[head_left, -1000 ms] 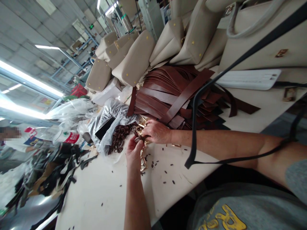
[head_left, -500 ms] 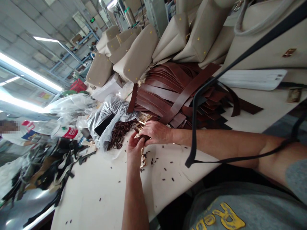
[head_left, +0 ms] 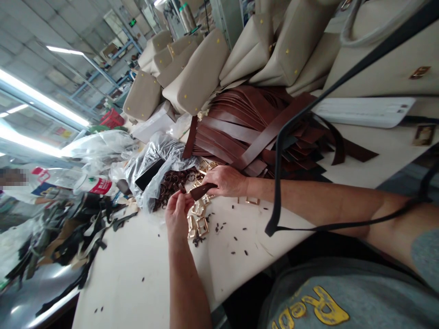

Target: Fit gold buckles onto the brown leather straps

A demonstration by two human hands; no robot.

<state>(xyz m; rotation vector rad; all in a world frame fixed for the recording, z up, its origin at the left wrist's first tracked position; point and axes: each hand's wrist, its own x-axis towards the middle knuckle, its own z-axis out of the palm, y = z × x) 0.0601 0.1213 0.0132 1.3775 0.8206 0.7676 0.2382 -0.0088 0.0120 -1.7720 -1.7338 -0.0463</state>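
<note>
A short dark brown leather strap stretches between my two hands above the table. My left hand pinches its near end, where a small brown loop may sit; the fingers partly hide it. My right hand is closed round the other end of the strap. Gold rectangular buckles lie below and between the hands. Just beyond my left hand is a heap of small brown leather loops at the mouth of a clear plastic bag.
A large stack of brown leather straps lies beyond my right hand. Beige handbags stand behind it. Dark scraps and a plastic bottle are at the left. Small dark bits dot the white table. A black cord hangs close before me.
My hands have moved apart, the left one toward the left and the viewer. The strap between them now shows, and more gold buckles are uncovered.
</note>
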